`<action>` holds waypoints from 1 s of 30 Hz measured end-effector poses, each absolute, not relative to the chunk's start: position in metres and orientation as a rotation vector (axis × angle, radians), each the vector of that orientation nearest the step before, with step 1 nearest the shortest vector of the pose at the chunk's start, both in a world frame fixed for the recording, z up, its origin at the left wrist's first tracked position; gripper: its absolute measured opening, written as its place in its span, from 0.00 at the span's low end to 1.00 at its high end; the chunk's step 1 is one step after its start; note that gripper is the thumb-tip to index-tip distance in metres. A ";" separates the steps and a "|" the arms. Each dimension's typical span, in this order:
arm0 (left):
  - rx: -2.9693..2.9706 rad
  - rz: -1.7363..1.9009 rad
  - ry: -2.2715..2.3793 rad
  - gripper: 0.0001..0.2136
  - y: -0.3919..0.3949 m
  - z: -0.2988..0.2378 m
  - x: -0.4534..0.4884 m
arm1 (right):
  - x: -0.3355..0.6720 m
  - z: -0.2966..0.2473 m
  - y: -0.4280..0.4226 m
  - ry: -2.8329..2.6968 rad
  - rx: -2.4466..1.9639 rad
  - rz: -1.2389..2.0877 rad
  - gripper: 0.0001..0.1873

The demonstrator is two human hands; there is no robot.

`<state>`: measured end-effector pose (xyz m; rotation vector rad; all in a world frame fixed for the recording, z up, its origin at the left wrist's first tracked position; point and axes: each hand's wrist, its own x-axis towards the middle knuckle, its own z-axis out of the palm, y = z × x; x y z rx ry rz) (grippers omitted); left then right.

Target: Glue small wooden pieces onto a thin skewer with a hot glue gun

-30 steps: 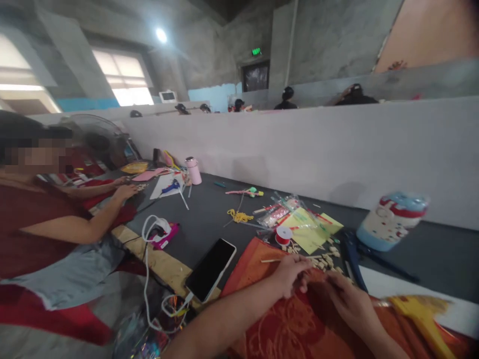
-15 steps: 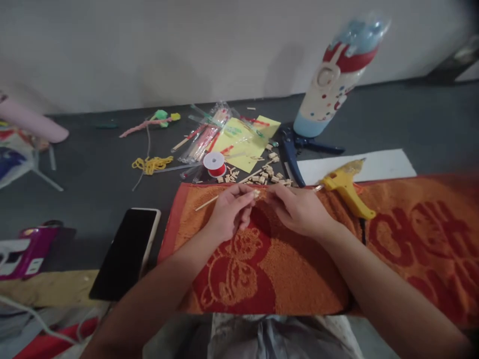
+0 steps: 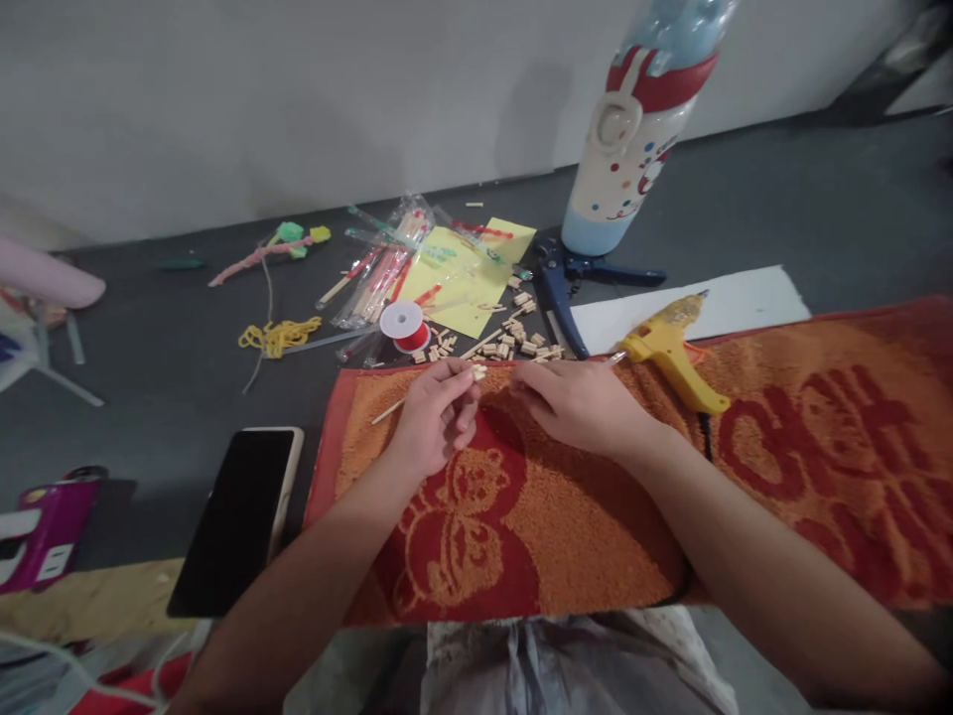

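Had the left hand (image 3: 436,422) pinched on a thin wooden stick (image 3: 387,410) mid-frame over the orange towel (image 3: 596,526), with just one small wooden piece (image 3: 477,371) at its tip. Held the right hand (image 3: 577,402) curled just beside that tip; couldn't tell if anything was in it. Left plenty of loose wooden pieces (image 3: 513,345) heaped above the towel, by a red thread spool (image 3: 403,324). Parked a yellow glue gun (image 3: 670,355) right of the hands, nothing blocking.

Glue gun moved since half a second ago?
No. The glue gun lies on the towel's far edge, nozzle at the white paper's corner, as before; only the camera shifted.
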<state>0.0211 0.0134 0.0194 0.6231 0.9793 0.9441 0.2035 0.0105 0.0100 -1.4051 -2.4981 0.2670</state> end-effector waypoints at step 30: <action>0.724 0.827 0.925 0.12 0.003 0.017 0.039 | 0.212 0.012 0.008 -2.042 -0.871 0.387 0.05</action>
